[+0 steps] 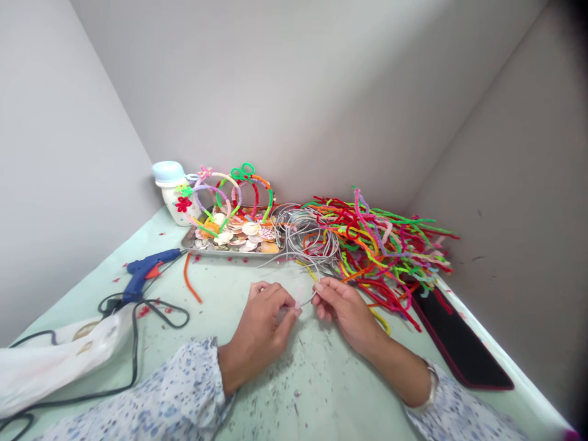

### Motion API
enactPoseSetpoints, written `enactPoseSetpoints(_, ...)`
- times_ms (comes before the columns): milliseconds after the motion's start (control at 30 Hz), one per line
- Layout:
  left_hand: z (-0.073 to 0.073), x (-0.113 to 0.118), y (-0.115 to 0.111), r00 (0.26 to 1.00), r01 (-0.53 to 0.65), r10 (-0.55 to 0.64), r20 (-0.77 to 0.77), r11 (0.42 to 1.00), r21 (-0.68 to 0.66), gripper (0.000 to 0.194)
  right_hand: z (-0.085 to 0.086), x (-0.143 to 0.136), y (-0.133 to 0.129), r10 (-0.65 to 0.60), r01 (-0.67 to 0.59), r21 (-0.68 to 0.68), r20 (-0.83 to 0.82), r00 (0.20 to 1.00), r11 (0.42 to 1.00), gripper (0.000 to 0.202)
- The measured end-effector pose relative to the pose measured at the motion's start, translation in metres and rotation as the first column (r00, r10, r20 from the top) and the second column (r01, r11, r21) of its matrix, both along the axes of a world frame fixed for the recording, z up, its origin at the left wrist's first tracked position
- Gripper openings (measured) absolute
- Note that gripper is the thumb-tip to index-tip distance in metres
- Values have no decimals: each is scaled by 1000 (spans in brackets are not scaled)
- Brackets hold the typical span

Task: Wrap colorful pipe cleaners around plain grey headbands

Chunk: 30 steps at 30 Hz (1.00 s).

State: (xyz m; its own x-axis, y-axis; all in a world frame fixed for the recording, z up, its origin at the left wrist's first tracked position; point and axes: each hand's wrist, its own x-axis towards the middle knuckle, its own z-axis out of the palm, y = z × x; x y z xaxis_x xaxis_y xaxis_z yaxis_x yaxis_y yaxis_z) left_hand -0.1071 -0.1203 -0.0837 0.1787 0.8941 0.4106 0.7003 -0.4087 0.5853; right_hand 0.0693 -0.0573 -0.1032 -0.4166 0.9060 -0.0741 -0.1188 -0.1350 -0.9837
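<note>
My left hand is closed, pinching a short pale pink pipe cleaner between thumb and forefinger. Facing it, my right hand grips a thin silver wire in its fingertips, and the wire curves across to the pink piece. How the two join is too small to tell. Just beyond my hands lies a loose coil of silver wire. A big heap of coloured pipe cleaners spreads to the right of the coil.
A metal tray holds shells and pipe-cleaner-wrapped rings. Behind its left end stands a white bottle. A blue glue gun with a trailing black cord lies left, near a white plastic bag. A black mat lies right.
</note>
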Motion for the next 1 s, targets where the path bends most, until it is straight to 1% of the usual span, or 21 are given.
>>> enactPoseSetpoints(133, -1, 0, 1, 1000, 10, -10, -15, 1000, -3, 9, 0, 0, 1, -9, 9, -15, -6, 1000, 1000, 25)
enactPoseSetpoints(367, 1, 0, 1, 999, 17, -19, -34, 999, -51, 16, 4, -1, -3, 0, -2, 27, 63, 998, 1000, 27)
enactPoseSetpoints(633, 2, 1, 1, 999, -25, 29, 23, 988, -155, 19, 12, -3, -6, -8, 0, 53, 151, 988, 999, 27)
enactPoseSetpoints(833, 2, 1, 3, 996, -42, 63, 64, 960, -277, 18, 5, -3, -6, -25, -1, 120, 218, 976, 993, 24)
enactPoseSetpoints(1000, 3, 0, 7, 996, -55, 75, 57, 953, -297, 16, 1, -3, -6, -44, 15, 134, 212, 976, 991, 24)
